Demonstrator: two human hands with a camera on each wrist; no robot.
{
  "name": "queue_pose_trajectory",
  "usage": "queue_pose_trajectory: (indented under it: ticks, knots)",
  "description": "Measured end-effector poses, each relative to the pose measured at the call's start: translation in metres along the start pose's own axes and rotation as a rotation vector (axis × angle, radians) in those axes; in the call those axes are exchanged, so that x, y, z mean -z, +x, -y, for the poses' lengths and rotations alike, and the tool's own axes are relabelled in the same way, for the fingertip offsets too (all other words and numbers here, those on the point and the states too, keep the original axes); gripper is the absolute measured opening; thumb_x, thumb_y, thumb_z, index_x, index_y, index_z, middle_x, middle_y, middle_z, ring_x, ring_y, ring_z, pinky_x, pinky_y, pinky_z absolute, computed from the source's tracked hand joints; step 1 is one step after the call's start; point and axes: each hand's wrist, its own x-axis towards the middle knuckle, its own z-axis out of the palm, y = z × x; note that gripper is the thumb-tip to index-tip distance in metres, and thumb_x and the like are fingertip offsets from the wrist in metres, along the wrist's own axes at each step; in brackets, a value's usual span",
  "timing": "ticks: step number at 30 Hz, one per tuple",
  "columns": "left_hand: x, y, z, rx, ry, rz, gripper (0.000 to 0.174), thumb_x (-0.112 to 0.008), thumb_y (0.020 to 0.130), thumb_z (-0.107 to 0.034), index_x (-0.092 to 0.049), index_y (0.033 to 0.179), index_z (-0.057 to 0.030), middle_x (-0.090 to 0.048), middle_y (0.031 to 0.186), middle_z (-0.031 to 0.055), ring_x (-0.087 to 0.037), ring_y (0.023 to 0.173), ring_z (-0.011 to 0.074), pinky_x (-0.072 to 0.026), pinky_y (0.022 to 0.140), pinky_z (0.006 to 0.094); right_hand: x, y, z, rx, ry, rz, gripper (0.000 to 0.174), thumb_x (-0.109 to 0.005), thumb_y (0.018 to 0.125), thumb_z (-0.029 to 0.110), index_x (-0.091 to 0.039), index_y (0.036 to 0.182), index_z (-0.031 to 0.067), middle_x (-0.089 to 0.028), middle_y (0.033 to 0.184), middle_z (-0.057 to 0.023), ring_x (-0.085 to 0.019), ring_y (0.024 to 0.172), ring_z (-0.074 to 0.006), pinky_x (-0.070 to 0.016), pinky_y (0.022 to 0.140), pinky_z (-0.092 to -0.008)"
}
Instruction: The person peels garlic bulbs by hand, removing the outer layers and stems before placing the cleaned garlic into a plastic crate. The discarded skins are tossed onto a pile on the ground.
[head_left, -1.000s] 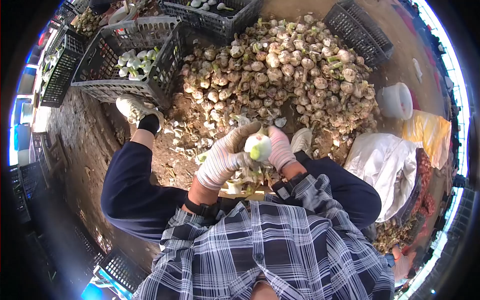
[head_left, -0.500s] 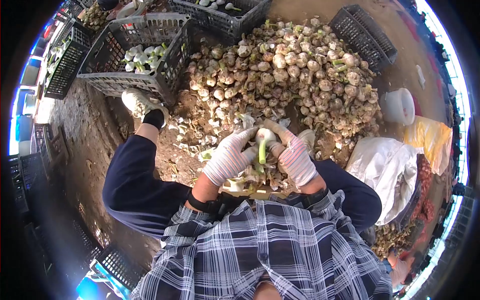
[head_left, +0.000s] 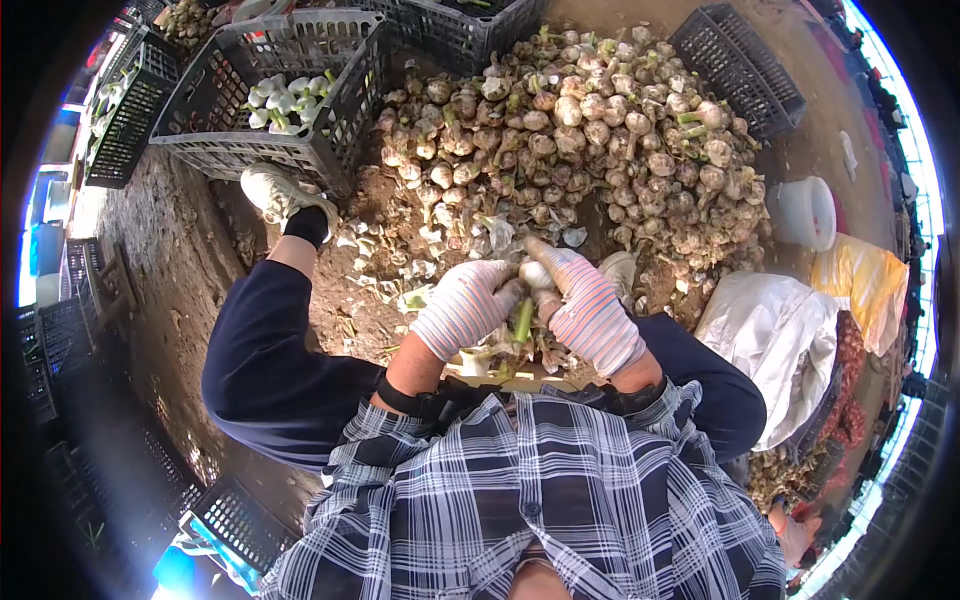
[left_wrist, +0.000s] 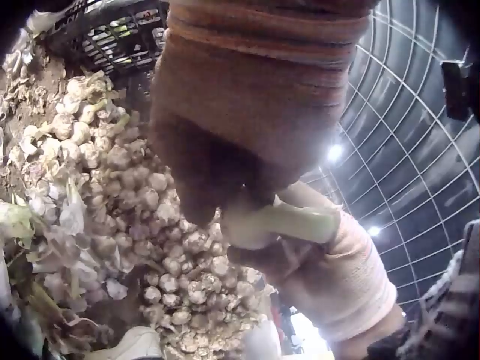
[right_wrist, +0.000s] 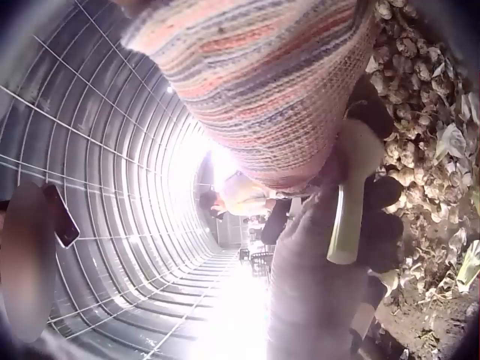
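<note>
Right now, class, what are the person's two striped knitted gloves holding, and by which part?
One white, round garlic bulb with a green stalk. The left hand and right hand both grip its bulb end; the stalk sticks out between them.

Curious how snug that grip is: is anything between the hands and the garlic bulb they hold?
Nothing visible does. The gloved left hand and the gloved right hand grip the garlic bulb directly, closed against it from either side.
</note>
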Motion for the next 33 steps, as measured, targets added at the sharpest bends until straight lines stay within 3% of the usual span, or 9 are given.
queue_pose_trajectory:
  ticks: [4, 8, 12, 16, 18, 22, 25, 27, 33]
  knots:
    - [-0.004, 0.000, -0.002, -0.095, 0.152, -0.233, 0.021, -0.062, 0.091, -0.024, -0.067, 0.095, -0.0034, -0.064, 0.074, 0.0190, -0.066, 0.068, 0.0346, -0.0522, 0.064, 0.0415, -0.012, -0.002, -0.014, 0.000, 0.115, -0.059, 0.058, -0.060, 0.083, -0.002, -0.052, 0.140, 0.0015, -0.061, 0.126, -0.0201, -0.060, 0.115, -0.0325, -0.0487, 0.099, -0.0344]
    - [-0.013, 0.009, 0.012, 0.345, -0.834, -0.255, 0.018, -0.054, 0.093, -0.012, -0.066, 0.098, 0.0007, -0.061, 0.069, 0.0023, -0.056, 0.056, 0.0095, -0.0459, 0.053, 0.0244, -0.007, 0.001, 0.000, -0.254, 0.809, -0.029, 0.052, -0.054, 0.089, -0.002, -0.052, 0.141, 0.0021, -0.061, 0.131, -0.0128, -0.059, 0.117, -0.0223, -0.0468, 0.102, -0.0305]
    - [-0.014, 0.009, 0.020, 0.352, -1.120, -0.382, 0.021, -0.055, 0.094, -0.018, -0.064, 0.098, 0.0004, -0.060, 0.069, 0.0037, -0.053, 0.052, 0.0107, -0.0431, 0.049, 0.0237, -0.025, 0.003, -0.016, -0.430, 1.191, 0.008, 0.053, -0.051, 0.094, 0.002, -0.045, 0.147, 0.0030, -0.061, 0.126, -0.0098, -0.059, 0.113, -0.0178, -0.0471, 0.100, -0.0278]
    - [-0.016, 0.009, 0.016, 0.363, -1.186, -0.418, 0.021, -0.056, 0.094, -0.021, -0.063, 0.095, -0.0009, -0.059, 0.069, 0.0046, -0.053, 0.052, 0.0121, -0.0428, 0.048, 0.0245, -0.036, 0.008, -0.010, -0.422, 0.756, -0.010, 0.053, -0.056, 0.092, 0.005, -0.046, 0.143, 0.0020, -0.064, 0.110, -0.0064, -0.060, 0.088, -0.0114, -0.0511, 0.078, -0.0256]
    - [-0.017, 0.008, 0.028, 0.290, -1.289, -0.395, 0.020, -0.057, 0.094, -0.022, -0.062, 0.092, -0.0033, -0.058, 0.069, 0.0047, -0.052, 0.053, 0.0132, -0.0425, 0.048, 0.0256, -0.034, 0.009, -0.019, -0.540, 0.986, 0.091, 0.052, -0.058, 0.090, 0.006, -0.047, 0.141, 0.0015, -0.064, 0.107, -0.0062, -0.060, 0.084, -0.0110, -0.0507, 0.074, -0.0249]
    - [0.008, 0.022, 0.074, 0.492, -1.586, -0.908, 0.025, -0.053, 0.098, -0.027, -0.064, 0.091, -0.0060, -0.061, 0.071, 0.0036, -0.056, 0.059, 0.0141, -0.0474, 0.053, 0.0291, -0.037, 0.000, -0.035, -0.569, 1.537, 0.120, 0.048, -0.063, 0.087, 0.008, -0.051, 0.134, -0.0003, -0.067, 0.108, -0.0106, -0.063, 0.081, -0.0154, -0.0529, 0.071, -0.0288]
    - [0.003, 0.011, 0.076, 0.420, -1.427, -0.656, 0.027, -0.056, 0.098, -0.028, -0.062, 0.096, -0.0013, -0.065, 0.078, 0.0083, -0.062, 0.065, 0.0192, -0.0526, 0.060, 0.0325, -0.038, -0.001, -0.041, -0.607, 1.680, 0.131, 0.049, -0.067, 0.087, 0.013, -0.053, 0.132, 0.0001, -0.067, 0.112, -0.0138, -0.064, 0.082, -0.0189, -0.0535, 0.071, -0.0315]
    - [-0.003, 0.010, 0.046, 0.206, -1.265, -0.421, 0.050, -0.075, 0.088, -0.035, -0.062, 0.117, 0.0030, -0.069, 0.102, 0.0136, -0.068, 0.092, 0.0226, -0.0563, 0.084, 0.0340, -0.040, -0.002, -0.042, -0.681, 1.651, 0.083, 0.051, -0.068, 0.087, 0.017, -0.053, 0.133, 0.0010, -0.066, 0.109, -0.0121, -0.062, 0.079, -0.0187, -0.0518, 0.068, -0.0309]
    - [-0.014, 0.014, 0.047, 0.190, -0.842, -0.129, 0.021, -0.064, 0.091, 0.002, -0.072, 0.110, -0.0014, -0.073, 0.106, 0.0072, -0.067, 0.101, 0.0170, -0.0539, 0.092, 0.0311, -0.053, -0.002, -0.057, -0.804, 1.694, 0.292, 0.041, -0.064, 0.088, 0.021, -0.055, 0.124, 0.0037, -0.060, 0.098, -0.0047, -0.043, 0.062, -0.0102, -0.0370, 0.055, -0.0254]
